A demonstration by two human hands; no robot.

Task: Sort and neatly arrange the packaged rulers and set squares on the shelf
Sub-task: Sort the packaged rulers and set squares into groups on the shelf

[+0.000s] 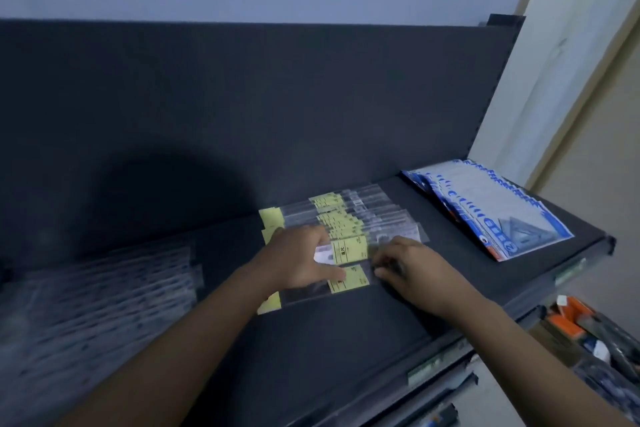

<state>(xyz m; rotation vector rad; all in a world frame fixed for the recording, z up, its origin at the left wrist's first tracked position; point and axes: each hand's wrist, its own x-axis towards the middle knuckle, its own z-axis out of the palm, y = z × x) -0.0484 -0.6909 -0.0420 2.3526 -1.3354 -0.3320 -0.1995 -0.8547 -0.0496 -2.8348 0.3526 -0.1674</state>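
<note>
Several clear-packaged rulers with yellow labels (346, 218) lie overlapped in the middle of the dark shelf (346, 329). My left hand (298, 256) rests across the left part of the nearest packs, thumb on the front ruler pack (349, 279). My right hand (405, 267) has curled fingers pinching the right end of that front pack. A fanned stack of blue-and-white set square packs (491, 211) lies at the right end of the shelf. A blurred batch of clear ruler packs (97, 295) lies at the left.
The dark back panel (242, 107) rises behind the shelf. A cream wall (571, 80) stands to the right. Below the shelf's front edge, at the lower right, a lower shelf holds mixed items with orange parts (568, 319).
</note>
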